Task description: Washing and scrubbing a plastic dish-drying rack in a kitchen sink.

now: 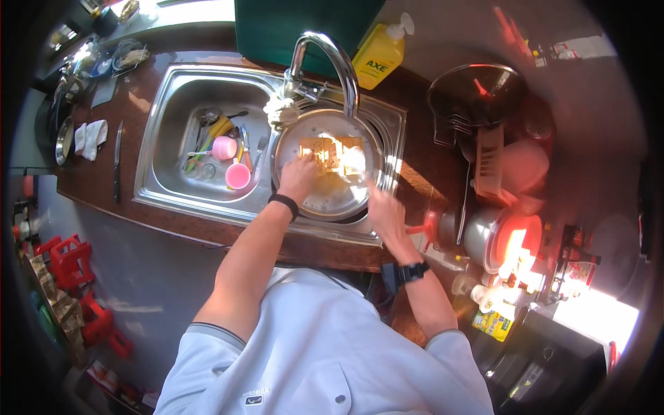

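Note:
A wide round metal pan point(332, 205) rests in the right-hand sink bowl with some cloudy water in it. Inside it lies a brown rectangular piece point(328, 155), perhaps wooden, streaked with bright sunlight. The fingers of my left hand point(300, 179) grip the left end of this piece. My right hand point(385, 210) is at the pan's right rim, its fingers curled and blurred by motion. Something pale shows at its fingertips, but glare and blur hide what it is. The chrome faucet point(332, 46) arches over the pan, a pale cloth point(281, 111) wrapped at its base.
The left sink bowl point(171, 176) holds pink cups point(237, 175), cutlery and other utensils. A knife point(118, 161) and white cloth point(91, 140) lie on the left counter. A yellow AXE pump bottle point(379, 54) stands behind the sink. Rightward are a glass lid point(480, 85) and dish rack point(490, 161).

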A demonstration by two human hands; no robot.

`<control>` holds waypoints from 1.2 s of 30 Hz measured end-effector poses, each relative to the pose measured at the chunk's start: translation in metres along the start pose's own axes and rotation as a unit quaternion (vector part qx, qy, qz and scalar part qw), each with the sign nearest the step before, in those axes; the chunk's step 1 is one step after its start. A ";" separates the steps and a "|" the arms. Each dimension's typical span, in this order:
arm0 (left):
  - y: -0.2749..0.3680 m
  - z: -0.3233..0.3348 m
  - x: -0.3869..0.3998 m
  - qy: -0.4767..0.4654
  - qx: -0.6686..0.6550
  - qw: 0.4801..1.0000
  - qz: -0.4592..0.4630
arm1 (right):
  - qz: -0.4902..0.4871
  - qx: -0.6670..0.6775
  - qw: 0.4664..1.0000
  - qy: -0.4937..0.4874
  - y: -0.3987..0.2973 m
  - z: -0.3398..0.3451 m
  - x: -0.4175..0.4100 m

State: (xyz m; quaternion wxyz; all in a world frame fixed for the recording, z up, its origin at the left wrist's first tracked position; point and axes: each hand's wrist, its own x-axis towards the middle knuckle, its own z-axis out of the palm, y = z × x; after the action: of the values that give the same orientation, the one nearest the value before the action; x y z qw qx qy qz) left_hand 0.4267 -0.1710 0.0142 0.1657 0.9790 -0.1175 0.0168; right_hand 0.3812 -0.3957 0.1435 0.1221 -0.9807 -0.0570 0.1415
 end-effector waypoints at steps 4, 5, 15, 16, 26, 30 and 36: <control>0.006 -0.002 0.004 -0.011 -0.016 1.000 -0.006 | -0.070 -0.015 0.995 -0.074 0.011 0.036 -0.025; 0.008 -0.004 0.005 -0.019 -0.016 1.000 -0.004 | -0.067 -0.015 0.995 -0.075 0.015 0.047 -0.022; 0.012 -0.025 0.015 -0.095 0.065 0.993 0.011 | -0.025 0.072 0.996 -0.042 0.016 0.010 -0.036; 0.011 -0.022 0.015 -0.094 0.062 0.994 0.008 | 0.016 0.072 0.997 -0.022 0.015 0.003 -0.040; 0.018 0.002 0.008 -0.029 0.074 0.992 0.095 | 0.036 -0.069 0.995 0.056 0.007 0.029 0.033; 0.015 0.007 0.010 -0.067 0.078 0.991 0.086 | 0.011 -0.040 0.993 0.108 -0.005 0.025 0.087; 0.022 0.001 0.007 -0.062 0.092 0.992 0.060 | 0.043 -0.108 0.993 0.000 -0.009 0.018 0.001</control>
State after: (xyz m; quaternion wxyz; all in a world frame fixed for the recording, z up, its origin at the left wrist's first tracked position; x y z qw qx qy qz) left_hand 0.4289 -0.1931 0.0206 0.0659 0.9805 -0.1839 -0.0229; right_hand 0.3764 -0.3833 0.1285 0.0090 -0.9898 -0.0296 0.1391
